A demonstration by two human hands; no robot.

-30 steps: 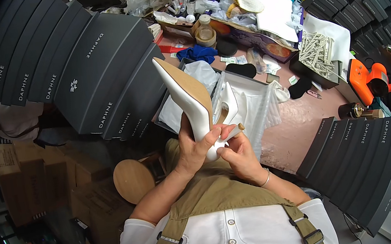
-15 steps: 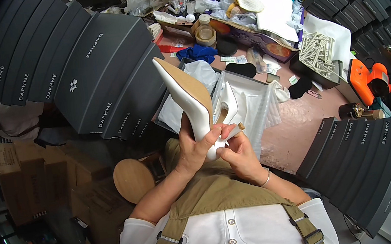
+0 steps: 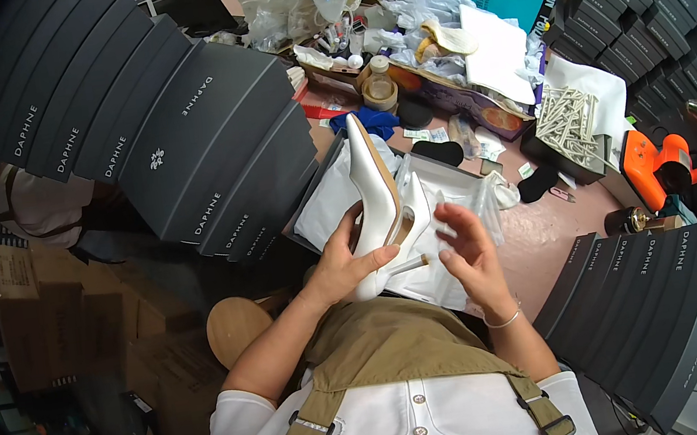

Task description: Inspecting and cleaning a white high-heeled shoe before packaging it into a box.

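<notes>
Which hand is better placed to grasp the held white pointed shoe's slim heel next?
Probably the right hand: it looks open and empty beside the heel, while the left hand grips the shoe.

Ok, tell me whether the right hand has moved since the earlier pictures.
Yes: the right hand has come off the white shoe and shifted rightward and forward, now nearer the black box of pale sticks.

Remotely, I'm viewing what looks like a shoe workshop, with a white pump [image 3: 374, 196] near, dark shoeboxes [image 3: 210, 134] lining left and right, and a cluttered pink worktable [image 3: 535, 230].
</notes>
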